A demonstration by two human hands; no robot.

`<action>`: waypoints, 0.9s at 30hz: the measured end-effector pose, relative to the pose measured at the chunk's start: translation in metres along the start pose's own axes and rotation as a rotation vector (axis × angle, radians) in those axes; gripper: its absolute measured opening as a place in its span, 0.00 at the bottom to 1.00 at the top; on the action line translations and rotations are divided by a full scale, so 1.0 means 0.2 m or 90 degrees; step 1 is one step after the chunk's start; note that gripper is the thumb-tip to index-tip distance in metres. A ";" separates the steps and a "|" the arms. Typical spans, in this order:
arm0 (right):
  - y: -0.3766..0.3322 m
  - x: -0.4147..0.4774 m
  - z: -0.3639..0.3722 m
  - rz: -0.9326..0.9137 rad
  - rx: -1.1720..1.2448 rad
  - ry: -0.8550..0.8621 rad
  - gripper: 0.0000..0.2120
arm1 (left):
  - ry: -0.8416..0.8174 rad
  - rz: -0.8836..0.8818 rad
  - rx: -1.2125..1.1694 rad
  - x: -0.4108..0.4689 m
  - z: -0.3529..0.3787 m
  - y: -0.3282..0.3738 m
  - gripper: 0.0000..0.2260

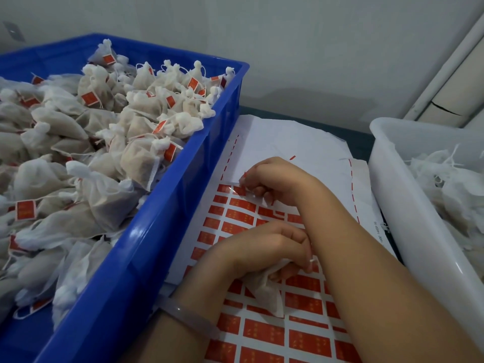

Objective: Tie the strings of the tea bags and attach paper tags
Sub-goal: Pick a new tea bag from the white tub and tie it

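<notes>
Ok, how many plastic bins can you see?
2: a blue plastic crate on the left, heaped with tagged tea bags, and a white plastic tub on the right. Others may be hidden.

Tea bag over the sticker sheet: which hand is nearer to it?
Left. The left hand grips the tea bag; the right hand is farther up the sheet, pinching a red tag.
</notes>
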State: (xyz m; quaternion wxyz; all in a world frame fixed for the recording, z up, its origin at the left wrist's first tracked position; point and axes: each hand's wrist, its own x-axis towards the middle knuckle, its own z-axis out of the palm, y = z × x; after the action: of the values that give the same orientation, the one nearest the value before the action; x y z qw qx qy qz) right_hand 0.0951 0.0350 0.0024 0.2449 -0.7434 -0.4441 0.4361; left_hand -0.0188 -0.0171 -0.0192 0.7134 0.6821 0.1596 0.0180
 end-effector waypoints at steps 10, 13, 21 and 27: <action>-0.01 0.01 0.05 -0.056 -0.107 0.071 0.05 | -0.004 -0.008 -0.001 -0.01 0.00 0.01 0.06; 0.02 0.03 0.08 -0.120 -0.169 0.113 0.09 | -0.015 -0.014 0.010 -0.01 0.00 0.01 0.10; 0.05 0.02 0.04 -0.180 -0.166 0.079 0.09 | -0.002 -0.013 0.007 -0.01 0.01 0.02 0.10; 0.05 0.03 0.07 -0.193 -0.196 0.146 0.16 | -0.003 -0.020 0.006 -0.01 0.01 0.02 0.15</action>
State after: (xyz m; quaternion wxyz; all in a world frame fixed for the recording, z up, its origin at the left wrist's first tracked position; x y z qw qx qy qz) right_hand 0.0888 0.0351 -0.0156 0.2402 -0.7416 -0.5809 0.2342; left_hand -0.0201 -0.0197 -0.0143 0.7107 0.6830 0.1687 0.0043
